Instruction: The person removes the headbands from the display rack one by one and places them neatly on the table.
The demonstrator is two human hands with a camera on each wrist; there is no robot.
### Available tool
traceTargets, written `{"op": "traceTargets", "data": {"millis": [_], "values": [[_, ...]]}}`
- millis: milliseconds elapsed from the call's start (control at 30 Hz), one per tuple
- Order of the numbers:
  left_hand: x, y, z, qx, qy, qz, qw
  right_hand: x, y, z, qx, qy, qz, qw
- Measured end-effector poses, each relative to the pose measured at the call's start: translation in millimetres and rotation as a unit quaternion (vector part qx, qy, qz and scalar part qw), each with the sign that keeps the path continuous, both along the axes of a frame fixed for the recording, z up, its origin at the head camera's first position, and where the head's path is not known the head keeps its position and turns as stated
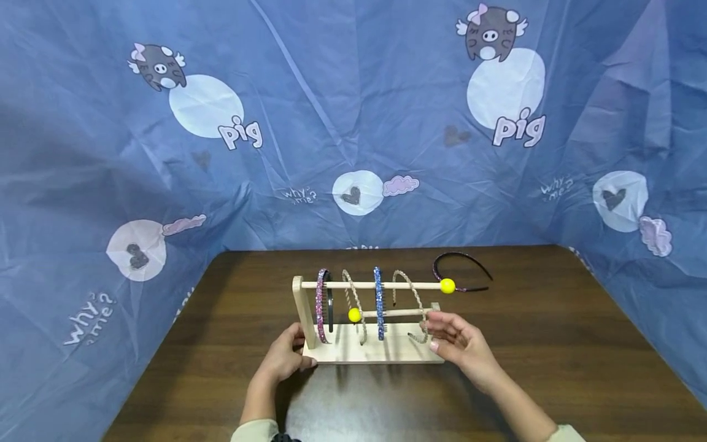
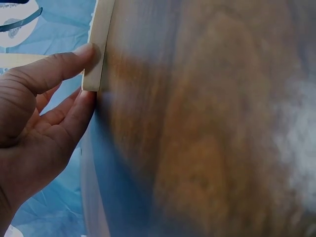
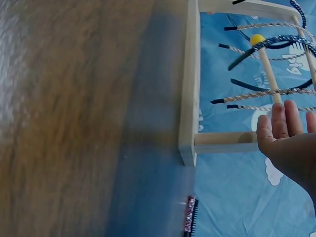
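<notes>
Pinching the wooden rack's [image 1: 353,351] base corner, the left hand [image 1: 285,357]; right hand [image 1: 458,342] loosely open beside the rightmost beaded headband [image 1: 415,302].

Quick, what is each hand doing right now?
Left hand: pinches the corner of the wooden rack's base.
Right hand: open, holding nothing, beside the rightmost headband.

Six headbands [image 1: 378,302], one wooden rack [image 1: 371,351], two hands [image 1: 461,342].

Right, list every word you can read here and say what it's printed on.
"pig": blue backdrop cloth, under the left white circle.
"pig": same cloth, under the right white circle.
"why? me?": same cloth, small prints at centre, right and lower left.
Wooden headband rack: no text.
</notes>
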State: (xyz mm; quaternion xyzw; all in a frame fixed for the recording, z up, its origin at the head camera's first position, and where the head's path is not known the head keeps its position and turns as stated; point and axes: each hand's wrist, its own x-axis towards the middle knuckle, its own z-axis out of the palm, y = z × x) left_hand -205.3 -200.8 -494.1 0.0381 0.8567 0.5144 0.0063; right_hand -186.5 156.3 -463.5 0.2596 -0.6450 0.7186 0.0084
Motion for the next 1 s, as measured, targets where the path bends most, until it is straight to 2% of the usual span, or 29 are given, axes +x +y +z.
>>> {"op": "traceTargets", "data": {"millis": [167,300,400,567,800,1000], "values": [[-2.8,-0.5,-1.4,0.001,-0.004,0.001,1.0,-3.0,-5,-5.5,0.019,0.004,0.001,0.9998],[-4.5,-1.5,-0.3,-0.001,-0.004,0.007,1.0,-3.5,-9,-3.5,0.008,0.017,-0.009,0.9998],[-5.0,-0.1,0.9,-0.002,-0.003,0.004,1.0,-3.0,-9,2.9,-0.021,0.024,-0.016,0.9994],[-2.0,2.7,1.3,-0.008,-0.006,0.005,0.9999,-1.3,-7,18.3,-0.081,0.047,-0.005,0.9956],[1.7,2.2,2.9,-0.004,-0.006,0.008,0.9999,1.5,-2,34.7,-0.154,0.06,0.026,0.9859],[0.3,0.1,2.4,0.001,-0.003,-0.005,1.0,0.6,6,45.0,-0.206,0.076,0.05,0.9744]]}}
